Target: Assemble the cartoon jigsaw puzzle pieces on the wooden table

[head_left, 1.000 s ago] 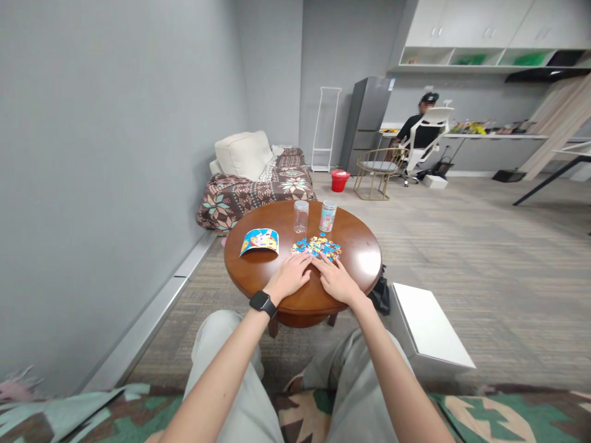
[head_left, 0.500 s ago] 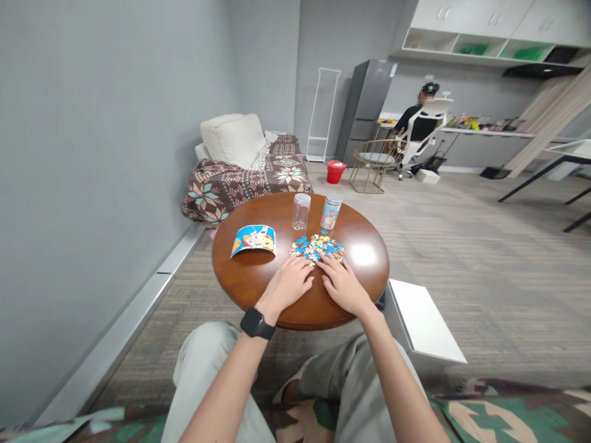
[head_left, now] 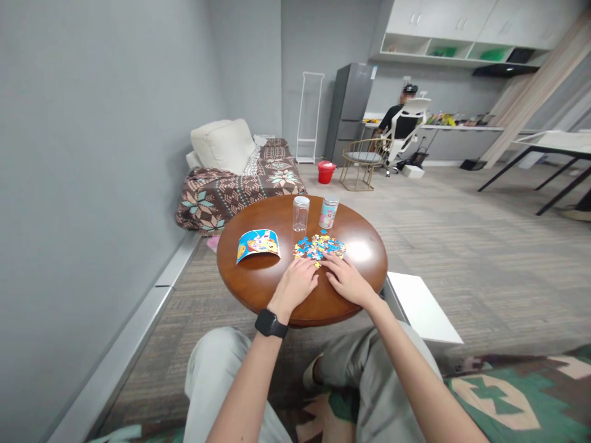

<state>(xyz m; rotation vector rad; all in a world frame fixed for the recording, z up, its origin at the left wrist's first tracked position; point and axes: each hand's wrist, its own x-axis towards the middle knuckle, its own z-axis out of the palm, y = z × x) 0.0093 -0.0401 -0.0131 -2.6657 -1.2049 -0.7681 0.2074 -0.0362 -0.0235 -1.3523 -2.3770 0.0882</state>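
Observation:
Loose jigsaw pieces [head_left: 318,245] in blue, yellow and pink lie in a low heap on the round brown table [head_left: 258,289]. My left hand [head_left: 298,282] rests palm down at the near left edge of the heap, fingers stretched forward. My right hand [head_left: 347,280] lies flat at the near right edge, its spread fingertips touching pieces. A yellow piece [head_left: 317,264] shows between the two hands. Left of them, a curved cartoon picture sheet [head_left: 258,243] stands arched on the table. The pieces under my fingertips are hidden.
Behind the heap stand a clear lidded jar [head_left: 301,215] and a jar with a printed label [head_left: 329,213]. A white box [head_left: 422,304] is at the table's right. Farther back are a covered sofa [head_left: 231,191], a red bucket [head_left: 325,173] and a person seated in a white chair [head_left: 409,126].
My view has swung a little to the right, so the room appears shifted left. Both hands stay at the heap's near edge, with only slight finger movement.

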